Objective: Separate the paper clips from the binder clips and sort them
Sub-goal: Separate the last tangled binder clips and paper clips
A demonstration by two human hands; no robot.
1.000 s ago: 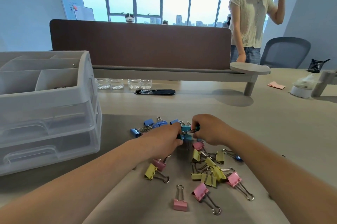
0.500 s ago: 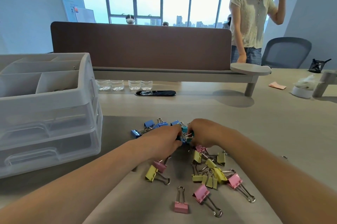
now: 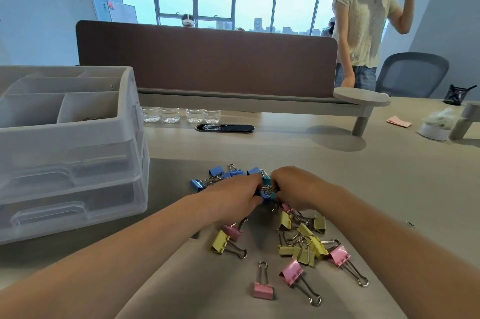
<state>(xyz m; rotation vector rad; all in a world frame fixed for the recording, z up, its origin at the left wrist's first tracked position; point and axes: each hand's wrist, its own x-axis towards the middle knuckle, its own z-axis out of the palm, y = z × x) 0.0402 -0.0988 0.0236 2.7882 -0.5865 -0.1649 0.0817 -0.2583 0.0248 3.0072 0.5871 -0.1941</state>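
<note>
left hand [image 3: 233,198] and right hand [image 3: 298,185] meet knuckle to knuckle over a teal and blue cluster [image 3: 267,183] of binder clips; both sets of fingers are curled in and pinch it from either side. the fingertips are tucked under the knuckles, so which clip each one grips cannot be told

hidden or unclear:
- wire handles show in the gap between the hands, and the clip bodies there are mostly covered
- a pink clip [image 3: 233,232] is half under the left wrist
- something small and metallic lies in the front compartment of the drawer organizer [image 3: 78,137], too dim to name
- a tiny metal piece [image 3: 410,224] lies alone on the desk [image 3: 389,188] to the right, perhaps a paper clip
- both forearms run off the bottom edge

outward:
- blue binder clips [image 3: 217,171] lie just beyond the left hand
- yellow binder clips [image 3: 309,246] lie tangled together near the right wrist, with pink binder clips [image 3: 292,272] at the near side of the heap
- one yellow clip [image 3: 220,242] lies apart beside the left forearm

edges and room:
- the organizer stands well left of the pile, cut by the frame's left edge
- open desk runs right of the pile
- a brown divider [image 3: 207,59] closes the far side, with water bottles [image 3: 179,114] under it
- a standing person [image 3: 363,20] is behind it at right
</note>
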